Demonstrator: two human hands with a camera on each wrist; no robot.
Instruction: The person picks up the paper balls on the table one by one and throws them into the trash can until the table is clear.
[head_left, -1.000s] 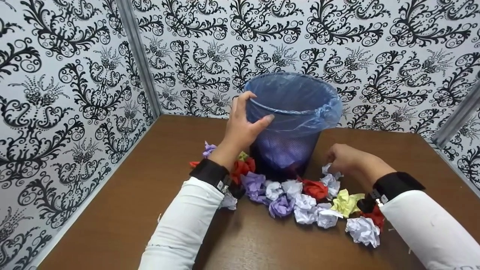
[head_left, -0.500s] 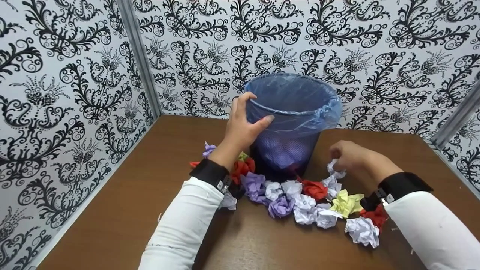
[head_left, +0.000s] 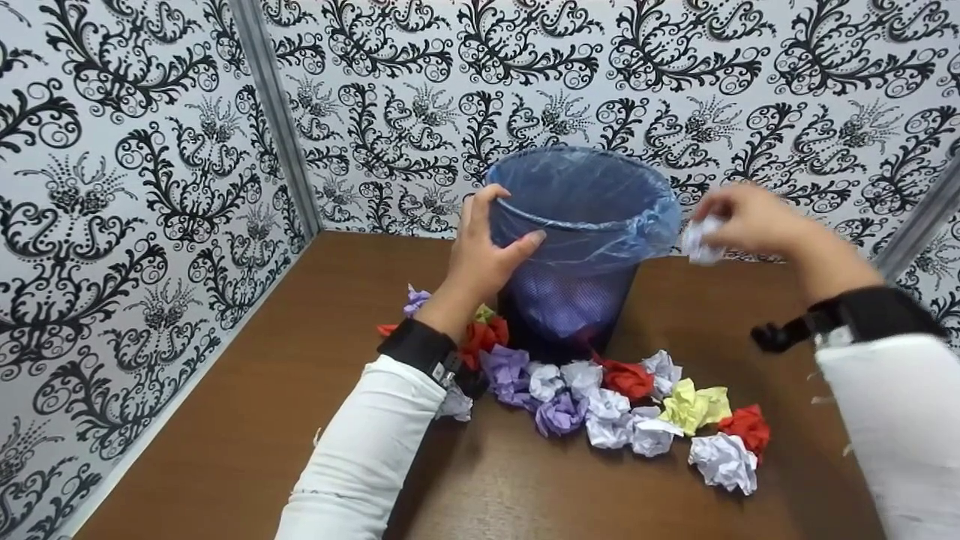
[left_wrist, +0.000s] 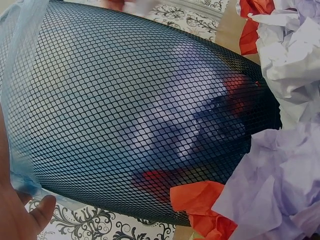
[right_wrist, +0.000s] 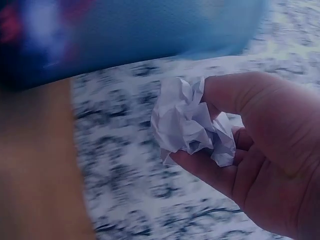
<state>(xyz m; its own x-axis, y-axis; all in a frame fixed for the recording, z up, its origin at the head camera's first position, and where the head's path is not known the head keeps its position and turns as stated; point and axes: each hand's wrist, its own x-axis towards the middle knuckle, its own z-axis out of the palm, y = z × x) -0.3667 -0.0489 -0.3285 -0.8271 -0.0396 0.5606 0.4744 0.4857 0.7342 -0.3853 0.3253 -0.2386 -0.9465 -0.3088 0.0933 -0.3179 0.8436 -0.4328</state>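
Note:
A dark mesh wastebasket lined with a blue plastic bag stands on the table. My left hand grips its rim on the left side, fingers over the edge and thumb along the front. To the right of the rim, my right hand pinches a crumpled white paper ball in the air. In the right wrist view, the same paper ball sits between thumb and fingers. Through the mesh in the left wrist view, crumpled papers in white and red show inside the basket.
Several crumpled paper balls lie in front of the basket: purple, red, yellow and white. More lie partly behind my left forearm, including a red one. Patterned wall panels enclose the brown table.
My right hand has picked the white paper ball off the table right of the basket and raised it to rim height. My left hand has stayed on the rim.

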